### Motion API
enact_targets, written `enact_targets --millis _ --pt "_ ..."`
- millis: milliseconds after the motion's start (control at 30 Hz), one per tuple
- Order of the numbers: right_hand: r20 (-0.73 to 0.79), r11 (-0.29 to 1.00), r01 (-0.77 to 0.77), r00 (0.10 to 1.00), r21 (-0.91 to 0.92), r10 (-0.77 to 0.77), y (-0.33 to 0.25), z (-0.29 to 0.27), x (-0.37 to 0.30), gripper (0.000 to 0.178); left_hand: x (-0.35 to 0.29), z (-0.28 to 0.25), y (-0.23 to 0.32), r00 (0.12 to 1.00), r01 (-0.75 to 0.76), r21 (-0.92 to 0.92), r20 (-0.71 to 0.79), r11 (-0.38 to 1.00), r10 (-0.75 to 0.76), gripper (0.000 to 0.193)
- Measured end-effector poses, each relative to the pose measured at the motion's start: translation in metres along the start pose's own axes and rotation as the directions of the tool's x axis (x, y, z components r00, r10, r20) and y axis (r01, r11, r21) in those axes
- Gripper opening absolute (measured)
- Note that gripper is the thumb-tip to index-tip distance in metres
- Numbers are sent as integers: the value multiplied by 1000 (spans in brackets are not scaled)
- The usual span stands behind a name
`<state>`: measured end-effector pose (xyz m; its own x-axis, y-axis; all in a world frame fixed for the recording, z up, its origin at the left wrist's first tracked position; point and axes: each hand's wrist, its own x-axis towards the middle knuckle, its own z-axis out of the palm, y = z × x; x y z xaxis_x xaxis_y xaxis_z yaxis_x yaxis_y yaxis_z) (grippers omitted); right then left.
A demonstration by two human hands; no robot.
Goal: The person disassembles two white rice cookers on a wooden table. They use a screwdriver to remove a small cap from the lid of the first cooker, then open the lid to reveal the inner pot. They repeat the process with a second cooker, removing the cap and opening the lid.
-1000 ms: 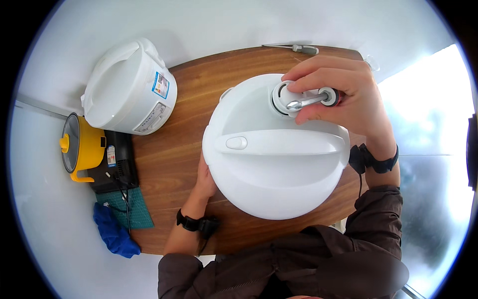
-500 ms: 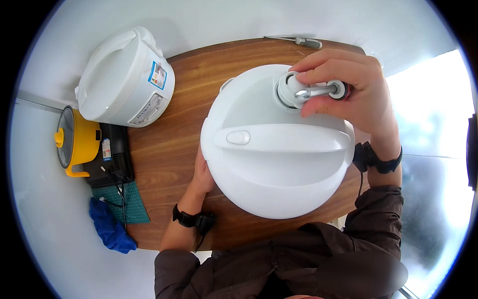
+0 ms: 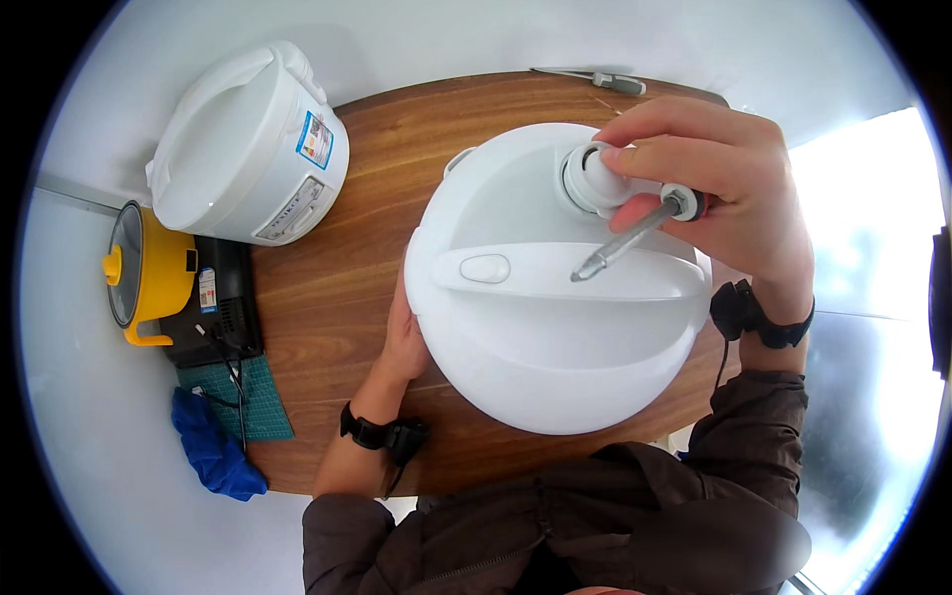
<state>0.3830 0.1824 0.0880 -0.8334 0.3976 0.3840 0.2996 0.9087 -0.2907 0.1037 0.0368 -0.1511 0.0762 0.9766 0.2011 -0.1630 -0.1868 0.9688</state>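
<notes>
A white rice cooker (image 3: 555, 387) with a domed lid stands in front of me, a handle ridge across its top. My left hand (image 3: 405, 342) holds its left side, with the fingertips hidden beneath the lid's rim. At the lid's far right, my right hand (image 3: 729, 183) pinches a round white steam vent cap (image 3: 598, 180) between thumb and fingers. The same hand keeps a screwdriver (image 3: 635, 236) in its grip; the metal shaft points toward me and left, above the handle ridge. Most of the screwdriver's handle is hidden in the palm.
Another white rice cooker (image 3: 248, 149) stands at the far left. Nearer are a yellow pot (image 3: 164, 273), a black device (image 3: 233, 307), a green cutting mat (image 3: 266, 402) and a blue cloth (image 3: 213, 446). A grey-handled tool (image 3: 617, 83) lies along the wooden table's (image 3: 327, 397) far edge.
The screwdriver's shaft has swung from across the vent cap to pointing down and left, toward me. My right hand has shifted slightly right with the cap; the cap now looks tilted.
</notes>
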Motion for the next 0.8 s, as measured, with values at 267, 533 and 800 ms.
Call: enact_targets --millis 267,533,800 --pt "-15 999 -15 1000 -32 14 -6 0 2 39 5 4 9 1000 4 -22 26 1000 -3 64" --pt "2 996 -26 1000 -87 26 -13 -1 9 34 3 3 9 1000 -8 -4 11 1000 8 61" --pt "57 995 -93 994 -42 96 -10 2 10 38 7 4 11 999 -31 -19 21 999 31 60"
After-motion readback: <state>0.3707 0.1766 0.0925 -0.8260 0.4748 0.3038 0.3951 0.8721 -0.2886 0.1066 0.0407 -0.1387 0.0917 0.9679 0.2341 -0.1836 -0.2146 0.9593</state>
